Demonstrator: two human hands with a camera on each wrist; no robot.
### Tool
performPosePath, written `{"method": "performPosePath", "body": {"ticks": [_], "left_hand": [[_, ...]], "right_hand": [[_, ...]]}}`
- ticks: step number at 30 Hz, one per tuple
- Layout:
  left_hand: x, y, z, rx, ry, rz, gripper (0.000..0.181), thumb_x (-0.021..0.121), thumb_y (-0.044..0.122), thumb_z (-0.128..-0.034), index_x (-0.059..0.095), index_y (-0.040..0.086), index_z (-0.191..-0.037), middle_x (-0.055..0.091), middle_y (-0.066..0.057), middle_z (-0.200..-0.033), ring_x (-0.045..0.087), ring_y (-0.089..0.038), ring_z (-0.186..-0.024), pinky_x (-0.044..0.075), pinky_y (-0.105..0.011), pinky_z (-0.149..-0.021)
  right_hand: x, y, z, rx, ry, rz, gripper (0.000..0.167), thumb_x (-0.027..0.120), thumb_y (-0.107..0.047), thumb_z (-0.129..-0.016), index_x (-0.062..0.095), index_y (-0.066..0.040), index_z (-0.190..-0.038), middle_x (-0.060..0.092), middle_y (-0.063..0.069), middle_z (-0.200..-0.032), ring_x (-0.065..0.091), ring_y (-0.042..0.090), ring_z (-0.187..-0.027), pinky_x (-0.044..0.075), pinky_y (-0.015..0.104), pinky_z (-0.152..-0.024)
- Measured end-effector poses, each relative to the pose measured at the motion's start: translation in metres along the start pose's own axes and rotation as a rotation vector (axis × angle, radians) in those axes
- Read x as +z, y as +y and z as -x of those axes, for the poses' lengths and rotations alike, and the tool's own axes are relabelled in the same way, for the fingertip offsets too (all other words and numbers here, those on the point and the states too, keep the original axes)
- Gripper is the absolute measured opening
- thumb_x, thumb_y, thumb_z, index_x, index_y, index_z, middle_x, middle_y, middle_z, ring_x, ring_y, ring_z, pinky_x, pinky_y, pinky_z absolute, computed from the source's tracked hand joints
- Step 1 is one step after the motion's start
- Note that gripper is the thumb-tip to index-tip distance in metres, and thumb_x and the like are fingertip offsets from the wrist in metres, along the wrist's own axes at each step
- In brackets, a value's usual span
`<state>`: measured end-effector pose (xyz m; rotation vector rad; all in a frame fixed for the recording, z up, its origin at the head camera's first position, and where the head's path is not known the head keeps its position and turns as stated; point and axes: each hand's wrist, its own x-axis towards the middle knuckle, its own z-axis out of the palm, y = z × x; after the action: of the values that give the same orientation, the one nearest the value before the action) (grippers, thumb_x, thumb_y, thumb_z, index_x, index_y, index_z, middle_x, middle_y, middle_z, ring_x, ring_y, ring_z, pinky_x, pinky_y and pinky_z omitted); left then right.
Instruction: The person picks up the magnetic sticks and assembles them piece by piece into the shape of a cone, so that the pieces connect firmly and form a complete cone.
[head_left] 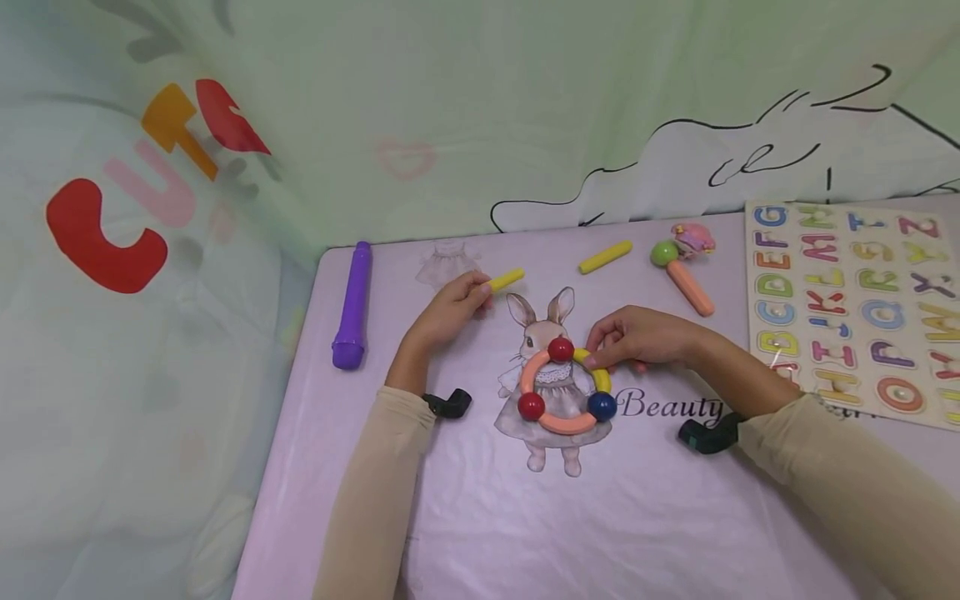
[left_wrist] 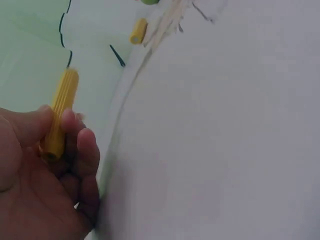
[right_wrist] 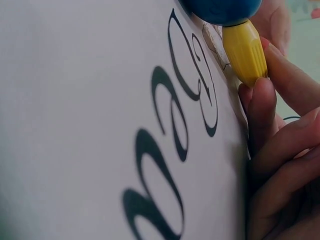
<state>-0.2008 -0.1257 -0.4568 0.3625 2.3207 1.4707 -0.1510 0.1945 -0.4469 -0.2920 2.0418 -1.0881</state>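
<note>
- Head view: my left hand (head_left: 456,304) pinches a yellow stick (head_left: 507,279) by one end, near the back of the table (head_left: 570,533).
- My right hand (head_left: 645,337) pinches the yellow arc (head_left: 602,377) of a beaded ring (head_left: 567,424) over the printed rabbit (head_left: 534,340).
- Gripped at one end, the stick could tip or slip; pulling the arc might part it from the blue ball (head_left: 602,406).
- Room to move lies nearer me; a second yellow stick (head_left: 605,257) sits toward the back edge, the letter board (head_left: 792,267) bounds my right, the purple toy (head_left: 352,308) my left.

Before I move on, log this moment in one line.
left hand: pinches yellow stick | right hand: pinches beaded ring | on table: second yellow stick, purple toy, alphabet board
</note>
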Motion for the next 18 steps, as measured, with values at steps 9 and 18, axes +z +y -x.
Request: {"method": "performPosePath", "body": {"ticks": [9, 18], "left_hand": [[0.003, 0.020, 0.009, -0.037, -0.111, 0.145, 0.025, 0.040, 0.020, -0.1115, 0.051, 0.000, -0.122, 0.071, -0.014, -0.105, 0.068, -0.020, -0.094, 0.053, -0.040, -0.094], [0.009, 0.042, 0.018, 0.060, -0.268, 0.119, 0.019, 0.047, 0.024, -0.1098, 0.042, 0.009, -0.120, 0.073, -0.010, -0.126, 0.071, -0.020, -0.110, 0.053, -0.044, -0.100]], "right_hand": [[0.001, 0.000, 0.000, -0.005, -0.007, -0.011, 0.032, 0.080, -0.030, -0.090, 0.071, -0.007, -0.111, 0.062, 0.002, -0.070, 0.049, 0.015, -0.050, 0.040, 0.021, -0.051], [0.000, 0.001, -0.001, -0.004, -0.012, -0.011, 0.032, 0.079, -0.030, -0.090, 0.071, -0.008, -0.111, 0.063, 0.002, -0.070, 0.049, 0.014, -0.050, 0.040, 0.021, -0.051]]}}
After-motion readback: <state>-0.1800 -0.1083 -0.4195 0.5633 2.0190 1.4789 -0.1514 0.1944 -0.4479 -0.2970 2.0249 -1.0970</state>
